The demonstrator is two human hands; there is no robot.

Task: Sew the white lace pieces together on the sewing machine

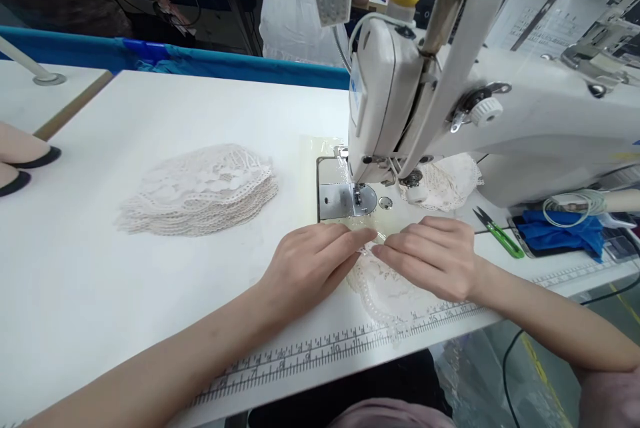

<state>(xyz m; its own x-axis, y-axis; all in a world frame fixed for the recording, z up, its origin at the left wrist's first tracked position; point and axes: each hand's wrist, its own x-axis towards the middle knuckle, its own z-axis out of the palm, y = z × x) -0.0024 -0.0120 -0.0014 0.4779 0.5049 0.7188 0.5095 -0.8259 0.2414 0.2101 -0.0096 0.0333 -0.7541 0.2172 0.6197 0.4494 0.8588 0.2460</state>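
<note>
Just in front of the sewing machine (387, 95), both my hands pinch the edge of a white lace piece (387, 288). My left hand (313, 261) is closed, thumb and forefinger together at the lace's upper edge. My right hand (435, 258) is closed on the same edge, a little to the right. Part of the lace lies under the right hand, and a scalloped strip trails towards the table's front edge. The needle and presser foot (358, 195) stand just beyond my fingertips, over the metal needle plate (337, 201).
A stack of lace pieces (200, 191) lies to the left. More lace (445, 181) sits behind the needle, under the machine arm. Green thread snips (500, 233) and a blue cloth (560, 231) are at the right. A printed ruler (320, 355) runs along the front edge. Other people are across the table.
</note>
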